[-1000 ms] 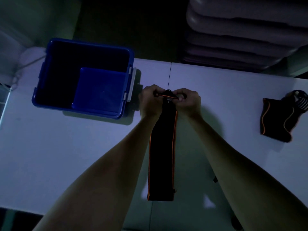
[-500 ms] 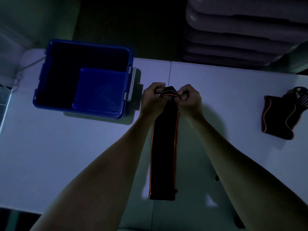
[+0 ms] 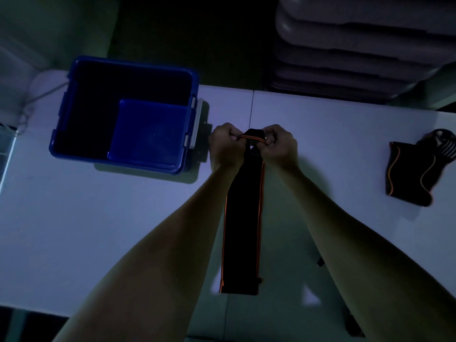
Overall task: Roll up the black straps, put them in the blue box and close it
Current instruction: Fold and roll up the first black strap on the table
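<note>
A long black strap with orange edges lies flat on the white table, running from its near edge toward the middle. Its far end is folded over into a small roll. My left hand and my right hand pinch that roll from either side. The open blue box stands to the left of my hands, with its blue lid lying tilted inside it. A second black piece with orange trim lies folded at the table's right.
A striped dark item rests against the folded piece at the far right. Stacked grey cushions sit beyond the table's far edge. A seam splits the tabletop in the middle. The scene is dim.
The roll at the strap's far end has grown by a turn under my fingers, and the strap's near end has slid slightly away from me.
</note>
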`<state>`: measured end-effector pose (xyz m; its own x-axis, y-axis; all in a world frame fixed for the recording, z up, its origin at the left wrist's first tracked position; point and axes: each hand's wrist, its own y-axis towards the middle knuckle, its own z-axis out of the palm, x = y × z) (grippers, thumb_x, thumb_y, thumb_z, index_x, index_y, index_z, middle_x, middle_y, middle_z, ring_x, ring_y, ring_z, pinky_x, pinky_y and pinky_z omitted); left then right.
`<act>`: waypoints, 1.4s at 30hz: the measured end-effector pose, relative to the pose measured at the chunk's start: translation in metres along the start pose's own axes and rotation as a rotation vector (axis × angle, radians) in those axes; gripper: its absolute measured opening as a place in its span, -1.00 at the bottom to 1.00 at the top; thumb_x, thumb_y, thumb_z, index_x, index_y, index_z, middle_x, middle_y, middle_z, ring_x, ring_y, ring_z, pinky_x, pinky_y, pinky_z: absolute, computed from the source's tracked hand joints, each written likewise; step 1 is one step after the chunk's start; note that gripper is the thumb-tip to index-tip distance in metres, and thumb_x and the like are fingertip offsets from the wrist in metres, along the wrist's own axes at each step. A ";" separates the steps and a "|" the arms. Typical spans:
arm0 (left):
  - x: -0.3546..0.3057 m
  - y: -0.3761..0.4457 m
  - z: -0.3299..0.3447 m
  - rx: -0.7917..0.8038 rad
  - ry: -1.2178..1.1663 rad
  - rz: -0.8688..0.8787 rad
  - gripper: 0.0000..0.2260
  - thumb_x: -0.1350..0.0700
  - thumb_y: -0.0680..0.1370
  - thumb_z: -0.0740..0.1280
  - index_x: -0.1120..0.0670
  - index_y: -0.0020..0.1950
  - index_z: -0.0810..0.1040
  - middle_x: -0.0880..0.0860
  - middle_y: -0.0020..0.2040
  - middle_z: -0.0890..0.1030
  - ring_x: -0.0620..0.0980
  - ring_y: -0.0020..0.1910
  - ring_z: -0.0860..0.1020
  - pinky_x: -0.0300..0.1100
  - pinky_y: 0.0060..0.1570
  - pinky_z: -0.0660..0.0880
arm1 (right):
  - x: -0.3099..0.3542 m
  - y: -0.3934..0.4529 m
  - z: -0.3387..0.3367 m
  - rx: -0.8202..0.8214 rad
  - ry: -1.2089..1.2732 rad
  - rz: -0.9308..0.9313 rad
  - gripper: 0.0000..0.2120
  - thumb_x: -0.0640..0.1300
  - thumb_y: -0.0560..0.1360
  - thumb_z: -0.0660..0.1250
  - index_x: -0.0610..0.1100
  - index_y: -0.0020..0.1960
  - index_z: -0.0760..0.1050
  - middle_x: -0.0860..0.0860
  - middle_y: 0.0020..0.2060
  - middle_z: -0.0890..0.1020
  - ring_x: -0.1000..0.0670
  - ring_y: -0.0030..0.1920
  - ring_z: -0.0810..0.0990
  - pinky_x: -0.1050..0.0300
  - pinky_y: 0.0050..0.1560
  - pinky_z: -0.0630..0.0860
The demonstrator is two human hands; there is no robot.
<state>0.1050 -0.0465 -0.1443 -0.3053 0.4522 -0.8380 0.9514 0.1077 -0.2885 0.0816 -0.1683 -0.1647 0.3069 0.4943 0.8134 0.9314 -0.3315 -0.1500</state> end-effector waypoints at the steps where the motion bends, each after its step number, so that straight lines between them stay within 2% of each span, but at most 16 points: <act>1: 0.001 -0.001 0.000 0.005 0.001 -0.007 -0.83 0.33 0.45 0.37 0.07 -0.19 0.50 -0.01 -0.28 0.53 -0.12 -0.29 0.50 -0.32 -0.28 0.45 | 0.002 -0.001 -0.001 0.002 0.004 0.017 -0.77 -0.18 0.42 0.45 -0.21 0.06 0.57 0.02 -0.32 0.56 0.04 -0.30 0.53 0.20 -0.26 0.47; 4: 0.008 -0.009 -0.006 0.047 0.023 -0.053 -0.70 0.18 0.46 0.46 0.09 0.16 0.51 0.05 0.06 0.55 -0.06 0.01 0.53 -0.29 -0.04 0.49 | 0.003 -0.008 -0.007 0.010 0.017 0.056 -0.56 -0.09 0.41 0.50 -0.19 0.22 0.51 -0.06 -0.14 0.63 0.01 -0.17 0.60 0.22 -0.12 0.51; 7: 0.023 -0.024 -0.015 0.008 0.083 -0.097 -0.59 0.07 0.49 0.43 0.10 0.31 0.49 0.04 0.13 0.56 -0.03 0.08 0.53 -0.18 0.07 0.51 | -0.006 -0.022 -0.017 -0.034 -0.014 0.105 -0.70 -0.20 0.45 0.41 -0.26 0.16 0.56 -0.15 -0.06 0.68 -0.13 -0.05 0.65 0.03 0.06 0.58; 11: 0.040 -0.053 -0.020 -0.052 0.158 -0.127 -0.86 0.24 0.47 0.36 0.21 -0.02 0.65 0.14 -0.10 0.68 0.03 -0.13 0.62 -0.10 -0.02 0.62 | -0.014 -0.053 -0.020 0.052 -0.085 0.180 -0.76 -0.26 0.42 0.27 -0.26 -0.03 0.68 -0.19 -0.10 0.73 -0.21 -0.05 0.70 -0.05 0.09 0.59; 12: 0.041 -0.059 -0.019 -0.053 0.178 -0.106 -0.87 0.28 0.45 0.32 0.21 -0.11 0.67 0.14 -0.18 0.69 0.01 -0.22 0.62 0.06 -0.16 0.59 | -0.013 -0.060 -0.018 0.068 -0.085 0.176 -0.74 -0.26 0.42 0.25 -0.26 -0.05 0.69 -0.19 -0.12 0.74 -0.20 -0.06 0.70 -0.03 0.09 0.59; 14: 0.041 -0.067 -0.017 -0.039 0.193 -0.082 -0.82 0.29 0.45 0.33 0.14 -0.09 0.71 0.06 -0.17 0.72 -0.04 -0.25 0.64 -0.15 -0.18 0.65 | -0.013 -0.068 -0.015 0.096 -0.089 0.169 -0.74 -0.31 0.44 0.22 -0.26 -0.06 0.68 -0.19 -0.13 0.73 -0.18 -0.07 0.69 -0.01 0.08 0.60; 16: 0.038 -0.071 -0.017 -0.013 0.187 -0.058 -0.82 0.28 0.48 0.35 0.13 -0.01 0.72 0.02 -0.11 0.72 -0.08 -0.23 0.66 -0.32 -0.28 0.57 | -0.016 -0.070 -0.014 0.139 -0.040 0.180 -0.71 -0.33 0.45 0.18 -0.26 -0.05 0.67 -0.15 -0.21 0.70 -0.17 -0.14 0.66 -0.12 0.06 0.62; 18: 0.038 -0.074 -0.020 0.011 0.215 -0.046 -0.90 0.27 0.49 0.36 0.17 -0.14 0.67 0.03 -0.26 0.65 -0.12 -0.36 0.56 -0.47 -0.43 0.39 | -0.023 -0.074 -0.018 0.171 0.029 0.214 -0.71 -0.36 0.46 0.17 -0.27 -0.02 0.65 -0.08 -0.28 0.63 -0.12 -0.22 0.62 -0.19 0.04 0.62; 21: 0.042 -0.088 -0.029 -0.012 0.243 -0.089 -0.78 0.32 0.41 0.31 0.15 -0.39 0.36 0.05 -0.44 0.31 -0.06 -0.48 0.24 -0.29 -0.51 0.21 | -0.025 -0.087 -0.031 0.188 0.086 0.294 -0.78 -0.40 0.46 0.21 -0.34 -0.07 0.63 -0.14 -0.29 0.63 -0.12 -0.29 0.63 -0.20 -0.01 0.65; 23: 0.047 -0.100 -0.036 -0.003 0.226 -0.135 -0.85 0.36 0.33 0.21 0.20 -0.43 0.38 0.10 -0.47 0.35 -0.01 -0.49 0.31 -0.17 -0.56 0.33 | -0.024 -0.100 -0.037 0.221 0.140 0.361 -0.80 -0.44 0.47 0.21 -0.38 -0.11 0.62 -0.22 -0.30 0.64 -0.15 -0.33 0.63 -0.22 -0.03 0.66; 25: 0.052 -0.111 -0.038 0.034 0.245 -0.129 -0.81 0.37 0.33 0.16 0.26 -0.38 0.54 0.16 -0.46 0.53 0.01 -0.49 0.47 -0.10 -0.50 0.51 | -0.022 -0.114 -0.039 0.270 0.169 0.377 -0.80 -0.46 0.47 0.22 -0.38 -0.13 0.62 -0.26 -0.28 0.64 -0.18 -0.31 0.63 -0.21 -0.01 0.65; 28: 0.052 -0.123 -0.037 0.088 0.295 -0.054 -0.80 0.37 0.36 0.18 0.24 -0.30 0.60 0.15 -0.38 0.60 0.06 -0.41 0.57 -0.11 -0.42 0.52 | -0.022 -0.128 -0.037 0.310 0.076 0.291 -0.75 -0.41 0.42 0.20 -0.26 -0.20 0.65 -0.21 -0.29 0.69 -0.17 -0.23 0.69 -0.08 0.00 0.66; 34: 0.061 -0.135 -0.045 0.057 0.325 -0.111 -0.92 0.22 0.45 0.43 0.23 -0.15 0.63 0.11 -0.23 0.58 0.04 -0.24 0.53 -0.15 -0.17 0.47 | -0.032 -0.146 -0.038 0.275 0.142 0.272 -0.79 -0.42 0.48 0.21 -0.28 -0.08 0.60 -0.17 -0.29 0.64 -0.11 -0.32 0.62 0.00 -0.12 0.57; 38: 0.069 -0.148 -0.051 0.097 0.285 -0.184 -0.94 0.25 0.46 0.40 0.24 -0.19 0.63 0.21 -0.22 0.67 0.16 -0.24 0.62 -0.05 -0.14 0.63 | -0.030 -0.164 -0.034 0.314 0.016 0.168 -0.72 -0.40 0.51 0.18 -0.29 0.10 0.60 -0.19 -0.17 0.68 -0.12 -0.22 0.66 -0.11 0.00 0.62; 40: 0.069 -0.151 -0.051 0.125 0.266 -0.178 -0.92 0.29 0.46 0.36 0.25 -0.14 0.66 0.22 -0.19 0.69 0.18 -0.23 0.63 0.03 -0.12 0.65 | -0.027 -0.169 -0.032 0.318 -0.080 0.085 -0.71 -0.37 0.52 0.19 -0.26 0.14 0.61 -0.18 -0.12 0.70 -0.14 -0.14 0.67 -0.02 0.02 0.58; 42: 0.067 -0.153 -0.053 0.144 0.268 -0.163 -0.92 0.29 0.47 0.37 0.25 -0.11 0.66 0.15 -0.22 0.65 0.12 -0.25 0.59 -0.01 -0.11 0.62 | -0.022 -0.172 -0.032 0.320 -0.146 0.018 -0.71 -0.35 0.55 0.17 -0.23 0.12 0.63 -0.19 -0.17 0.69 -0.19 -0.16 0.64 0.13 -0.10 0.48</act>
<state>-0.0588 0.0140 -0.1318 -0.4137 0.6576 -0.6296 0.8695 0.0803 -0.4874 -0.0913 -0.1477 -0.1390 0.3268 0.6077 0.7238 0.9328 -0.0842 -0.3505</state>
